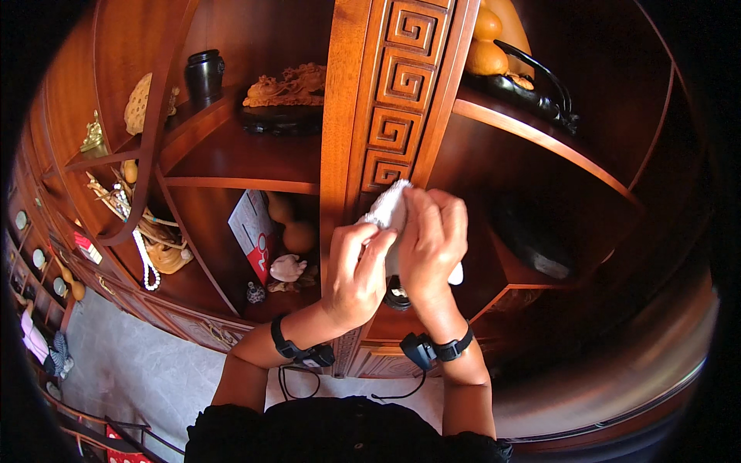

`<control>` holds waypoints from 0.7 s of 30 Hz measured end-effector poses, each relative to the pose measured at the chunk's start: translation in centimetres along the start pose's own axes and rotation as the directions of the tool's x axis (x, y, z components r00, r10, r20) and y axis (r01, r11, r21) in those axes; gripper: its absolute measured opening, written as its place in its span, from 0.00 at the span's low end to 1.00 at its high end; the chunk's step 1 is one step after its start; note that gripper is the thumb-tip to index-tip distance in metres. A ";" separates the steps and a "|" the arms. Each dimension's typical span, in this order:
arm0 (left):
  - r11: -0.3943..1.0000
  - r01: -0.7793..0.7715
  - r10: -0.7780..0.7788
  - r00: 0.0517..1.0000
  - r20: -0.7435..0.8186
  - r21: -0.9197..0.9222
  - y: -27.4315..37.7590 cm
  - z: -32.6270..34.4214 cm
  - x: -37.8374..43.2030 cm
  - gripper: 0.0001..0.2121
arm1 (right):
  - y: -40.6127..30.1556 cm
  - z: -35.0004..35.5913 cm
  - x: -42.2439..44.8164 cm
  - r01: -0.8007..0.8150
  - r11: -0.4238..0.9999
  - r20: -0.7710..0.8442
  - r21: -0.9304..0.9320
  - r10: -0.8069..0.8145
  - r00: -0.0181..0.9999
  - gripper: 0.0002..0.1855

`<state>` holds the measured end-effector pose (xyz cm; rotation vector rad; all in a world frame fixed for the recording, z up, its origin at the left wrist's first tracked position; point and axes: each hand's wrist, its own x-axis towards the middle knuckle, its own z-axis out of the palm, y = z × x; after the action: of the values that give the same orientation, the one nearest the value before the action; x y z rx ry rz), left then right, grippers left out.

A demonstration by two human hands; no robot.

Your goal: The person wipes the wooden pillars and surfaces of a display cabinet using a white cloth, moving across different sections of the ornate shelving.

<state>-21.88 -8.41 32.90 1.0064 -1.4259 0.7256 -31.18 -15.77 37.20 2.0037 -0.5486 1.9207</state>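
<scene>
A white cloth (389, 205) is bunched between my two hands, in front of the carved wooden post (399, 81) of a display cabinet. My left hand (358, 272) pinches its lower left edge between thumb and fingers. Bent fingers of my right hand (433, 243) grip the cloth from the other side. Whether anything is wrapped inside cannot be made out. A small white piece (456, 274) shows beside my right wrist; I cannot tell if it belongs to the cloth. Below the hands, a small dark round container (397, 300) is partly hidden.
Left shelves hold a black jar (204, 75), a wood carving (286, 87), a bottle gourd (299, 236), a red-and-white box (252, 234) and white beads (145, 260). Another gourd (486, 58) stands upper right. A dark stone-like object (535, 249) lies lower right. Grey floor (139, 347) shows below.
</scene>
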 end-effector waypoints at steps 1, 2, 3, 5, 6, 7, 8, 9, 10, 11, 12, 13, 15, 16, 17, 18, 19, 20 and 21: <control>1.000 -0.004 0.004 1.000 0.003 0.002 -0.1 -0.1 -0.5 0.11 | -0.3 0.1 -0.7 -0.004 1.000 -0.011 0.004 0.004 1.000 0.13; 1.000 -0.007 0.007 1.000 -0.026 -0.014 -0.4 -0.3 -1.0 0.12 | -0.4 0.1 -1.1 -0.010 1.000 -0.021 0.022 0.010 1.000 0.13; 0.999 -0.009 0.007 0.998 -0.056 -0.031 -0.7 -0.6 -1.3 0.13 | -0.4 0.2 -1.3 -0.015 0.999 -0.029 0.040 0.017 0.999 0.13; 0.999 -0.029 0.032 0.993 -0.111 0.030 -1.1 -1.3 -0.8 0.12 | -0.8 0.6 -0.6 -0.001 0.998 -0.059 0.056 0.004 0.998 0.13; 0.998 -0.024 0.031 0.993 -0.111 0.058 -1.3 -1.4 -0.5 0.11 | -0.9 0.9 -0.2 0.017 0.998 -0.080 0.060 -0.012 0.997 0.14; 0.996 -0.020 0.029 0.993 -0.112 0.086 -1.3 -1.5 -0.2 0.10 | -0.7 1.4 0.2 0.056 0.997 -0.071 0.061 -0.051 0.996 0.14; 0.997 -0.025 0.033 0.994 -0.104 0.078 -1.4 -1.5 0.2 0.10 | -0.7 1.8 0.2 0.035 0.998 -0.056 0.055 -0.032 0.998 0.14; 0.996 -0.022 0.031 0.994 -0.105 0.082 -1.5 -1.6 0.1 0.10 | -0.8 2.3 0.1 0.019 0.998 -0.042 0.055 -0.017 0.999 0.14; 0.997 -0.001 0.008 0.996 -0.092 0.076 -1.6 -1.8 -0.2 0.10 | -0.8 2.2 -0.1 0.052 0.998 -0.020 0.031 -0.051 0.998 0.14; 0.997 0.020 -0.014 0.997 -0.079 0.070 -1.6 -1.9 -0.5 0.10 | -0.9 2.2 -0.4 0.053 0.998 -0.019 0.034 -0.052 0.998 0.14; 0.998 0.016 -0.010 0.996 -0.087 0.069 -1.8 -1.9 -0.9 0.10 | -0.9 2.1 -0.8 0.042 0.999 -0.020 0.012 -0.042 0.999 0.14; 0.997 0.019 -0.013 0.996 -0.088 0.068 -1.8 -1.9 -1.0 0.10 | -1.0 2.2 -1.0 0.031 0.999 -0.021 -0.011 -0.031 0.999 0.15; 0.997 0.047 -0.043 0.996 -0.074 0.057 -1.8 -1.8 -1.2 0.09 | -1.3 2.6 -0.5 0.079 0.997 -0.011 0.019 -0.079 0.997 0.18; 0.996 0.032 -0.026 0.996 -0.080 0.081 -1.8 -1.9 -0.9 0.09 | -1.4 2.6 -0.4 0.090 0.996 0.011 -0.007 -0.090 0.996 0.18; 0.996 0.036 -0.029 0.997 -0.078 0.080 -1.8 -1.8 -1.0 0.09 | -1.5 2.4 -0.3 0.101 0.994 0.032 -0.034 -0.100 0.995 0.19; 0.996 0.043 -0.037 0.995 -0.089 0.072 -1.8 -1.8 -1.1 0.09 | -1.4 2.0 -0.1 0.128 0.990 0.069 -0.055 -0.124 0.990 0.19; 0.997 0.051 -0.045 0.994 -0.099 0.064 -1.8 -1.8 -1.3 0.09 | -1.1 1.4 0.2 0.156 0.985 0.106 -0.075 -0.148 0.983 0.19; 0.998 0.035 -0.029 0.995 -0.096 0.052 -1.7 -1.5 -1.3 0.09 | -0.7 1.0 0.3 0.177 0.980 0.108 -0.090 -0.167 0.980 0.19; 0.998 0.062 -0.062 0.996 -0.070 0.005 -1.2 -1.2 -1.3 0.10 | -0.5 0.6 0.3 0.154 0.979 0.115 -0.136 -0.138 0.984 0.18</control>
<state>-20.29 -7.63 31.62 1.0169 -1.3271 0.7144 -30.44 -15.62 37.48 2.0012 -0.5337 1.6500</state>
